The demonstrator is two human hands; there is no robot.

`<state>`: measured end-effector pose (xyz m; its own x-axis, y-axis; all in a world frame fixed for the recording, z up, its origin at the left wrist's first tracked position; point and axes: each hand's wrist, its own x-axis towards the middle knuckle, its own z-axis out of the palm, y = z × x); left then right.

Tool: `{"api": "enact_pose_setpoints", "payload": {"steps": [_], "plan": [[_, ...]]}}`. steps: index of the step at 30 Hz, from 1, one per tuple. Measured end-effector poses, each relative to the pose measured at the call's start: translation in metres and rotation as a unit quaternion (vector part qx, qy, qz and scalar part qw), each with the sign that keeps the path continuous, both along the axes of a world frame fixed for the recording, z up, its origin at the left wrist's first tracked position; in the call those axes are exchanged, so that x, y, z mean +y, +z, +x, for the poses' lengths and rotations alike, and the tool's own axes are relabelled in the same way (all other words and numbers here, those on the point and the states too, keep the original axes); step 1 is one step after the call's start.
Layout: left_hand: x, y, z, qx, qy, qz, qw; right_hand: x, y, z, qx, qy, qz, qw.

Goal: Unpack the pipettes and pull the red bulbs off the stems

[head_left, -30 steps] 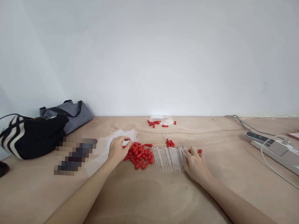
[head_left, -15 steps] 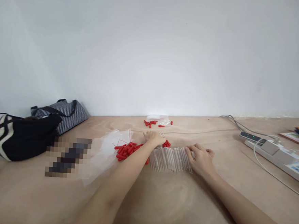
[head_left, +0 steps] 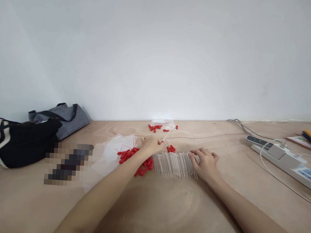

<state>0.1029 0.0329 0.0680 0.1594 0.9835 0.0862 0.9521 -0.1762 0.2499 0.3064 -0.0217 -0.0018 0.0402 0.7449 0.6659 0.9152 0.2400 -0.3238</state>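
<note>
My left hand (head_left: 150, 145) reaches across a pile of red club-shaped pieces (head_left: 126, 156). Its fingers curl closed, and a small red piece (head_left: 162, 142) shows at the fingertips. Thin clear sticks (head_left: 175, 164) lie side by side in a row between my hands. My right hand (head_left: 205, 164) rests at the row's right end, with thumb and bent fingers closed around the end stick; the fingers partly hide it. Just beyond the row lie a few red-ended sticks (head_left: 171, 148). More red pieces (head_left: 144, 168) show beside my left forearm.
Near the wall lie more red pieces (head_left: 154, 127) and a clear plastic bag (head_left: 161, 123). White translucent sheets (head_left: 101, 162) spread left of the pile. Black bag (head_left: 33, 143) and striped bag (head_left: 72, 119) stand at left. A power strip (head_left: 288, 161) with cables lies right.
My left hand has shifted left and a red piece now shows at its fingers. The red-ended sticks beyond the row are more exposed. My right hand stays at the row's end.
</note>
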Motion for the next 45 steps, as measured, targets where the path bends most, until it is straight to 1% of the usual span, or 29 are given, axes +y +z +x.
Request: {"api": "enact_pose_setpoints", "payload": {"steps": [1,3,4,5,6,7,9,12,16,19,23,29,36,41,43,45], "plan": [[-0.013,-0.001,-0.01,0.002,-0.014,0.027,1.0,-0.001,0.0,-0.002,-0.003,0.005,0.026,1.0],[-0.039,-0.01,-0.03,0.009,-0.047,0.086,0.995,-0.006,0.002,-0.01,-0.015,0.023,0.077,0.997],[-0.05,-0.016,-0.039,0.022,-0.096,0.162,0.982,-0.01,0.003,-0.016,-0.025,0.036,0.096,0.994],[-0.06,-0.023,-0.047,0.03,-0.137,0.224,0.964,-0.014,0.004,-0.022,-0.039,0.053,0.111,0.992],[-0.067,-0.031,-0.053,0.033,-0.164,0.27,0.948,-0.018,0.005,-0.029,-0.056,0.075,0.122,0.988],[-0.072,-0.038,-0.057,0.039,-0.188,0.309,0.932,-0.022,0.005,-0.036,-0.076,0.097,0.128,0.984],[-0.078,-0.05,-0.061,0.041,-0.218,0.358,0.907,-0.028,0.003,-0.049,-0.119,0.143,0.135,0.973],[-0.081,-0.058,-0.057,0.032,-0.237,0.399,0.885,-0.03,-0.006,-0.062,-0.166,0.192,0.147,0.956],[-0.082,-0.06,-0.051,0.018,-0.247,0.416,0.875,-0.026,-0.016,-0.065,-0.177,0.206,0.162,0.949],[-0.081,-0.062,-0.049,0.011,-0.247,0.414,0.876,-0.025,-0.018,-0.064,-0.177,0.214,0.164,0.947],[-0.08,-0.065,-0.05,0.01,-0.246,0.413,0.877,-0.028,-0.015,-0.064,-0.195,0.214,0.152,0.945],[-0.081,-0.063,-0.051,0.018,-0.24,0.419,0.876,-0.032,-0.01,-0.061,-0.236,0.227,0.087,0.941],[-0.085,-0.059,-0.051,0.037,-0.233,0.428,0.872,-0.031,-0.007,-0.058,-0.248,0.245,0.075,0.934],[-0.086,-0.06,-0.05,0.02,-0.226,0.44,0.869,-0.034,-0.006,-0.057,-0.258,0.247,0.06,0.932],[-0.086,-0.058,-0.052,0.006,-0.22,0.439,0.871,-0.034,-0.006,-0.054,-0.257,0.242,0.055,0.934],[-0.082,-0.053,-0.058,-0.018,-0.202,0.43,0.88,-0.032,-0.006,-0.049,-0.247,0.229,0.046,0.94]]}}
